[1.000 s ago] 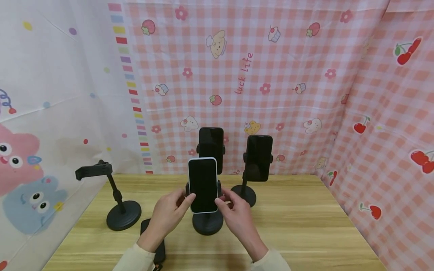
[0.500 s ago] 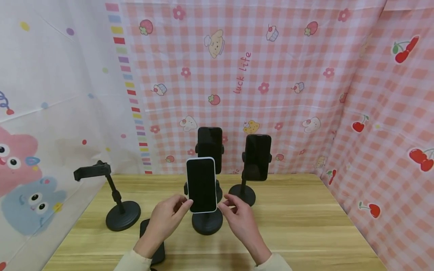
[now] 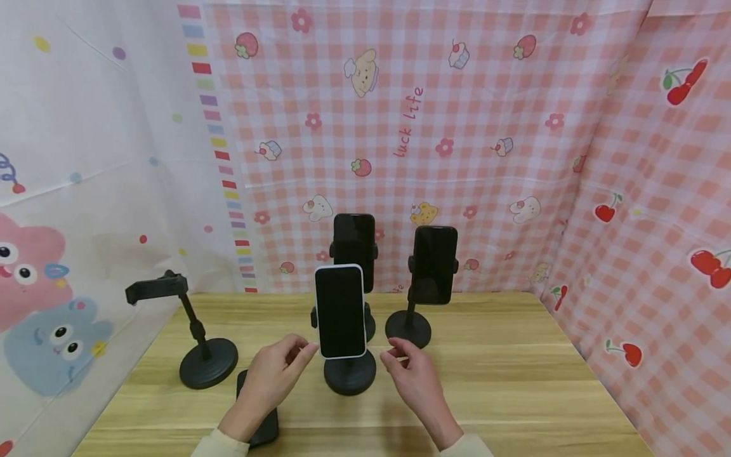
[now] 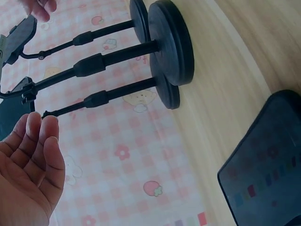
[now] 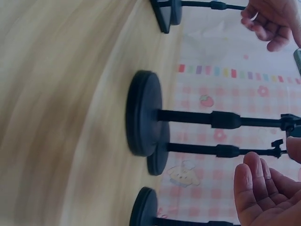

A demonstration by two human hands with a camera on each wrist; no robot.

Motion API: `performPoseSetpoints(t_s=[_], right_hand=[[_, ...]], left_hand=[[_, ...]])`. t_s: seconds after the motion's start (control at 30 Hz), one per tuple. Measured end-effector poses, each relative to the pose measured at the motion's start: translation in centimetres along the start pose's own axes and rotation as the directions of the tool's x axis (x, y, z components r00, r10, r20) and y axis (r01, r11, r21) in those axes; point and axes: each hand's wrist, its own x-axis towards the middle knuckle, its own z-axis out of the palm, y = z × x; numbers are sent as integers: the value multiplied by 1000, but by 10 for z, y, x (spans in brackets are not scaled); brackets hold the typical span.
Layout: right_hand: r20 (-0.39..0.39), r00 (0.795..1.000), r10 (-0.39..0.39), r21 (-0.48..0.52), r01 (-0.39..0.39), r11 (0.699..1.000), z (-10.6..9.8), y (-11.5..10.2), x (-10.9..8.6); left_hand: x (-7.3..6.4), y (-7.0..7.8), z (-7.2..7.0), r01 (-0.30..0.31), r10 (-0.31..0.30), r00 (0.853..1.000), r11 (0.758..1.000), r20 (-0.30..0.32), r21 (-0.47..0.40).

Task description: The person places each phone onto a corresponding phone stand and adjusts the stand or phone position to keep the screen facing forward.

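Note:
A white-edged phone (image 3: 340, 311) stands upright in the clamp of a black phone stand (image 3: 350, 374) at the middle of the table. To its left hovers my left hand (image 3: 273, 374), fingers loosely bent and holding nothing. My right hand (image 3: 417, 379) is off the phone's lower right side, likewise bare, its fingers relaxed. Both wrist views show the palms with nothing in them; the left wrist view also catches the stand's pole (image 4: 122, 55). Under my left forearm lies a black phone (image 3: 265, 428), partly hidden by it.
Behind the middle stand, a second stand holds a dark phone (image 3: 353, 238). Another dark phone (image 3: 434, 266) sits in a stand to the right. At the left, a phone stand (image 3: 208, 363) has a bare clamp. Patterned cloth (image 3: 445, 101) hangs along the table's back edge.
Both hands have let go of the white-edged phone's sides and drawn back, the left one down and leftward, the right one rightward. The phone stays in its stand.

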Motion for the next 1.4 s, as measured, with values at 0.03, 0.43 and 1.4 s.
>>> performPoseSetpoints(t_s=[0.03, 0.43, 1.4], right_hand=[[1, 1000, -4, -15, 4, 1000, -1, 2, 0], [75, 995, -70, -293, 89, 952, -8, 25, -3], [318, 927, 200, -765, 126, 632, -19, 24, -19]], left_hand=[[0, 0, 0, 2, -2, 1000, 1000, 0, 4], [1, -11, -1, 78, -83, 995, 993, 56, 85], [-8, -40, -16, 161, -369, 862, 849, 347, 503]])
